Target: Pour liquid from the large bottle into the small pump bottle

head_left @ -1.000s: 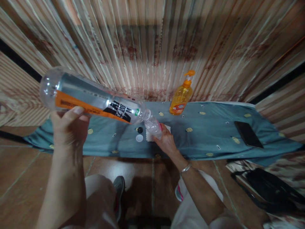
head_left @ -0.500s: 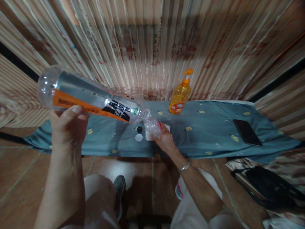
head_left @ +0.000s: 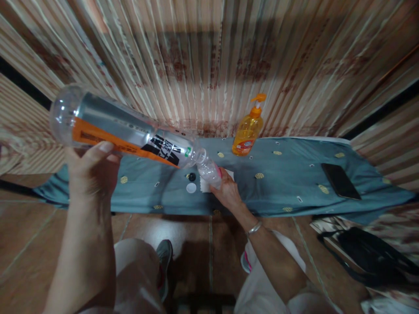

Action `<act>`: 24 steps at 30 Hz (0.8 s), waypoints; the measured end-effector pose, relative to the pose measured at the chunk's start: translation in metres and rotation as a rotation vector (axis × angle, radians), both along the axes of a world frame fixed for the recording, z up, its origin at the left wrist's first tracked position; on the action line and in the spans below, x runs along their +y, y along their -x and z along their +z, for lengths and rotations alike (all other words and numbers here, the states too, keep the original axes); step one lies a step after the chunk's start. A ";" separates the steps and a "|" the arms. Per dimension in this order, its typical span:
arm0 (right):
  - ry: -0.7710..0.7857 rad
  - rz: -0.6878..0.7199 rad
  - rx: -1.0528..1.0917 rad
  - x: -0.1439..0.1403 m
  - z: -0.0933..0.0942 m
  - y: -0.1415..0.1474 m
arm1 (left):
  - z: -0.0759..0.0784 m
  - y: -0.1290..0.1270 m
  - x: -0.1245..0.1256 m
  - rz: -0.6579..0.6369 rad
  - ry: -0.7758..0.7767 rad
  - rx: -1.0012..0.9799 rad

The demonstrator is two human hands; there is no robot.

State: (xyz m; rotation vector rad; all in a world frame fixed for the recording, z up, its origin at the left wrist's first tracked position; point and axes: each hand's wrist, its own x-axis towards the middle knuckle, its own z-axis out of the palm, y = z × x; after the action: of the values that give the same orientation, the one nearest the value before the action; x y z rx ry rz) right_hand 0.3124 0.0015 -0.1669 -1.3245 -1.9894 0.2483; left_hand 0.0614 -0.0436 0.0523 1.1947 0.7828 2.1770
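My left hand (head_left: 94,168) is wrapped round a large clear plastic bottle (head_left: 121,126) with a silver and orange label. The bottle is tilted, its base raised at the left and its neck pointing down to the right. That neck meets the mouth of a small clear bottle (head_left: 209,171), which has a pink part on its right side. My right hand (head_left: 227,187) grips the small bottle over the cloth-covered surface. Below the two mouths lie a black cap (head_left: 192,177) and a white round disc (head_left: 191,188). Whether liquid is flowing between the bottles is hard to see.
An orange pump bottle (head_left: 247,131) stands at the back of the blue-green cloth (head_left: 278,192). A white paper (head_left: 204,186) lies under the small bottle. To the right rests a black phone (head_left: 340,181), and a black bag (head_left: 376,253) sits lower right. A striped curtain (head_left: 196,65) hangs behind.
My left hand has lifted the large bottle's base slightly, so it tilts a little more. My right hand and the small bottle stay almost where they were.
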 end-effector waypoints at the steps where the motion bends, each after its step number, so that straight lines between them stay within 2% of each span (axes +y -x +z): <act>1: -0.001 0.001 0.001 0.000 0.000 0.000 | 0.000 -0.001 0.000 0.001 -0.002 0.009; 14: -0.008 -0.009 -0.019 0.001 -0.003 0.001 | 0.002 -0.001 0.003 0.025 0.000 0.017; 24: -0.004 -0.002 -0.019 0.001 -0.004 0.000 | -0.001 0.005 0.003 -0.023 -0.013 -0.002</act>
State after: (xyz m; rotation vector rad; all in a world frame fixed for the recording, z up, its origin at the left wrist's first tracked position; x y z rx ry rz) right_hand 0.3122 0.0027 -0.1710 -1.3311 -2.0030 0.2308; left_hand 0.0569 -0.0407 0.0510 1.2014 0.7522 2.1677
